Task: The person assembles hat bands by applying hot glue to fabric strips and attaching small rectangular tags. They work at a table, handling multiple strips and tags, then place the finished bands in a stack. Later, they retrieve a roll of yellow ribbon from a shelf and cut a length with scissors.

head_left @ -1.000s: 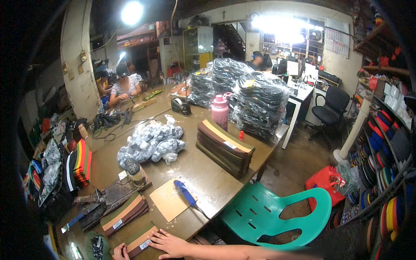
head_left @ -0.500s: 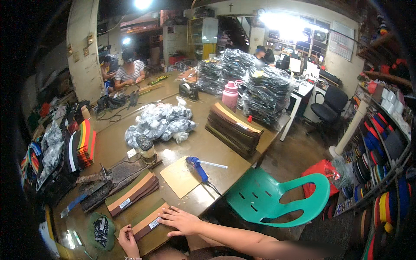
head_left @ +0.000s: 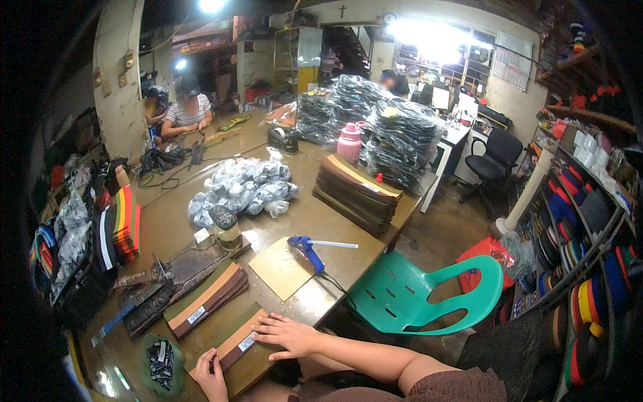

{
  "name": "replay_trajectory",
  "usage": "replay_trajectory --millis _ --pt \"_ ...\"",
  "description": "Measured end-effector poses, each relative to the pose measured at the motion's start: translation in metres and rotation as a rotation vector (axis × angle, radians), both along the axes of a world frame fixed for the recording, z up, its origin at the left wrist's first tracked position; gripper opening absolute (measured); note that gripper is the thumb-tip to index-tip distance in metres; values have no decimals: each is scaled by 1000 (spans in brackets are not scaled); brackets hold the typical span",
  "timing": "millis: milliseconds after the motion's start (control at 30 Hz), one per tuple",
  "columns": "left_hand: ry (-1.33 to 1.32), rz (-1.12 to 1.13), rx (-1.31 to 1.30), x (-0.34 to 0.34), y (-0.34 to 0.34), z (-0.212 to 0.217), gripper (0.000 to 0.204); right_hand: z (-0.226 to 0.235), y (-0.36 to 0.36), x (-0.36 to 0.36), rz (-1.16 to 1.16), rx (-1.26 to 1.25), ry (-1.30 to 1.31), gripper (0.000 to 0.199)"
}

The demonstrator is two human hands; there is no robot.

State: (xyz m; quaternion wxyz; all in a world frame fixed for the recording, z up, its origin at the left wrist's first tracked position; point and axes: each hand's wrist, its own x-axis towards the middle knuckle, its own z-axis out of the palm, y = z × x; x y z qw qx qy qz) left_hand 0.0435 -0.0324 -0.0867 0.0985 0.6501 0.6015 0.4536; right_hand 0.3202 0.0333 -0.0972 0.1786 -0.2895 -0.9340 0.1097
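Hands at the near counter edge. Right hand lies flat, fingers spread wide, pressing on a brown sheet stack that sits at the counter's front corner; left hand curls over the stack's near end, thumb and fingers pinching its edge, apparently to keep the layers aligned. A white label marks the stack's top, so it lies label-up. Just left, a green dish of small dark pieces stands within reach. Beyond, a second stack lies parallel, also labelled. A tan board carries the nozzle end of a blue glue gun, likely to catch drips. Farther on, a jar, a heap of clear bags, a tall sheet pile and a pink bottle. A green chair stands right of the counter. At the far end, a seated person works.
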Motion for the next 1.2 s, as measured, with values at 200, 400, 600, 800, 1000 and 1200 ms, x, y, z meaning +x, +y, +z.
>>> replay_trajectory --millis 200,400,600,800,1000,1200 --pt "-42 25 -35 2 0 2 12 0 1 -1 -10 0 2 68" --pt "-110 -14 -33 4 0 1 11 -2 -2 0 -10 9 17 66" --pt "-76 -20 22 -1 2 -4 12 0 -1 1 -18 -3 -5 67" --pt "-148 -39 -43 -3 2 -11 7 -4 -2 -1 -35 13 -2 66" --pt "-51 -37 -41 4 1 -2 10 -7 0 0 -38 1 16 66" --pt "-13 -21 -91 6 -2 3 7 -7 -2 -2 -42 24 35 63"
